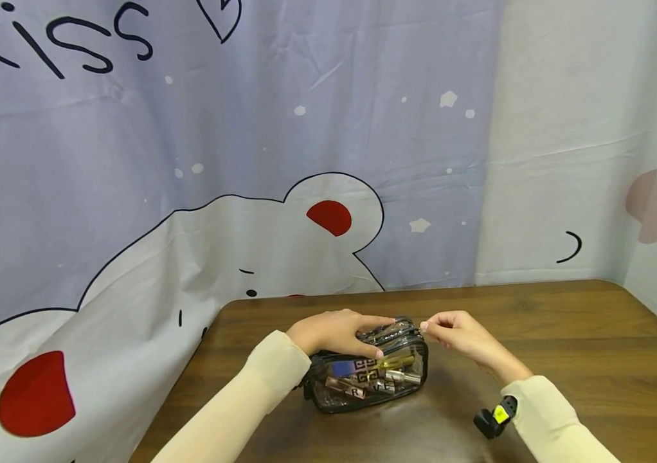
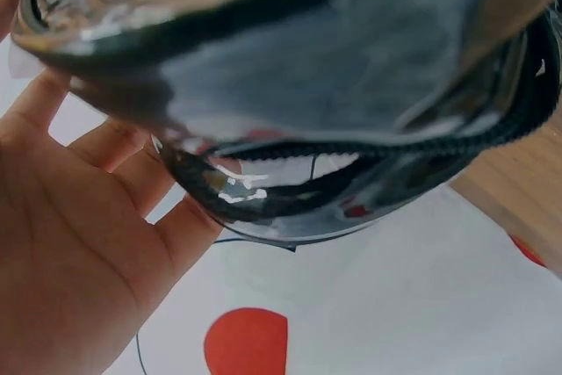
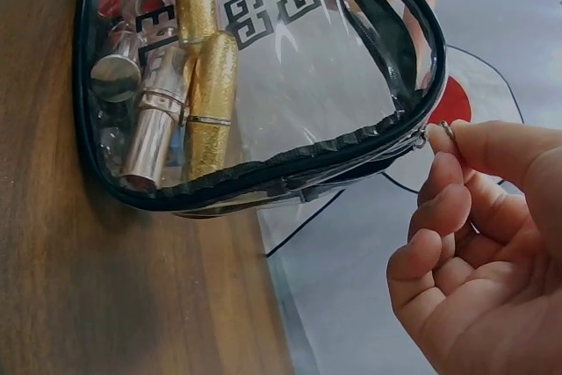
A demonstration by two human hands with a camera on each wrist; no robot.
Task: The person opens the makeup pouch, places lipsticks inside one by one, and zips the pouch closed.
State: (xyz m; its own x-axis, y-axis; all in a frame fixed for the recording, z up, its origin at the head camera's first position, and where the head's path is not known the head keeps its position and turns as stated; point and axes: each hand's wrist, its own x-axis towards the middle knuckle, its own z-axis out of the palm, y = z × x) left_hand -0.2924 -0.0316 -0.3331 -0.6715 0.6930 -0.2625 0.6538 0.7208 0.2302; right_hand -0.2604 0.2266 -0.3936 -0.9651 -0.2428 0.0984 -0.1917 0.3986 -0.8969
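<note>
A clear pouch (image 1: 357,402) with black piping stands on the wooden table, with gold tubes (image 3: 213,94), a pinkish silver tube (image 3: 154,120) and other small cosmetics inside. My left hand (image 1: 331,331) grips its top from the left, thumb towards the front and fingers over the far side. In the left wrist view, a gap shows along the toothed zip (image 2: 299,148). At the pouch's upper right corner, my right hand (image 1: 458,334) pinches the small metal zip pull (image 3: 449,130) between thumb and index finger; the other fingers are curled.
The wooden table (image 1: 566,347) extends to the right of the pouch and behind it. A printed curtain (image 1: 421,148) hangs along the back and left edges. On the right wrist sits a black strap with a small device (image 1: 493,418).
</note>
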